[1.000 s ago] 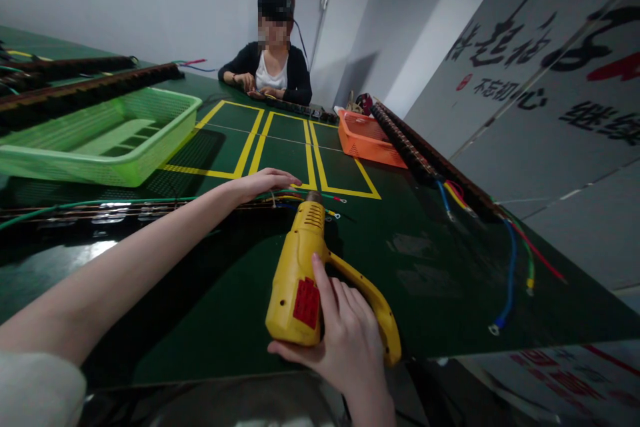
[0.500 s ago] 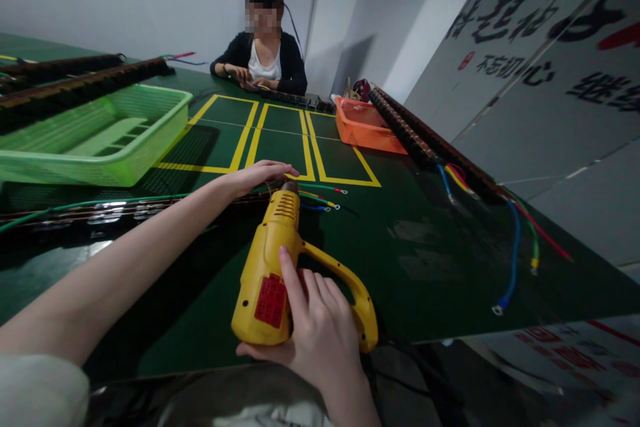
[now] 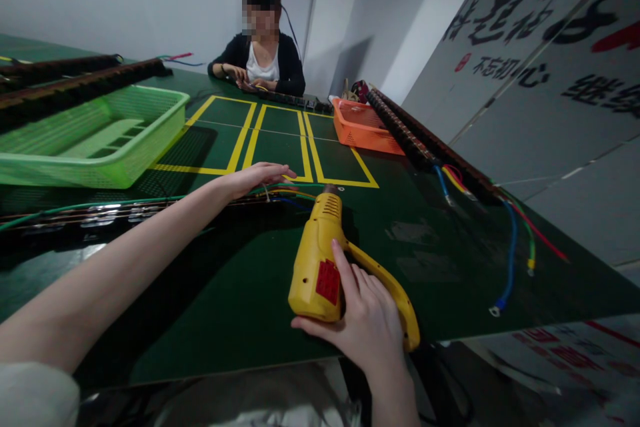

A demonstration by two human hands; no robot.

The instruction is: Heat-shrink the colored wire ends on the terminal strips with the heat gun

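A yellow heat gun [image 3: 313,253] with a red label is in my right hand [image 3: 367,310], its dark nozzle pointing away from me. That nozzle covers most of the wire ends; one ring terminal [image 3: 341,189] shows just past it. My left hand [image 3: 257,177] rests over the wire bundle, fingers stretched out and nearly flat; its thumb is hidden. Green, yellow and blue wires [image 3: 293,193] run out to the right from under it. A white tie [image 3: 267,195] stands up from the bundle. The long dark strip [image 3: 145,212] behind these wires passes under my left forearm.
On the left, long dark strips [image 3: 85,83] lie across a green basket [image 3: 150,140]. An orange basket [image 3: 367,137] and more wired strips [image 3: 430,140] are at right. Yellow tape outlines [image 3: 305,140] mark the green table [image 3: 450,267]. Opposite me sits a person [image 3: 263,53], hands at the table.
My right hand has carried the heat gun to the right, so its nozzle now covers the wire ends that were in plain sight. My left hand stays almost where it was.
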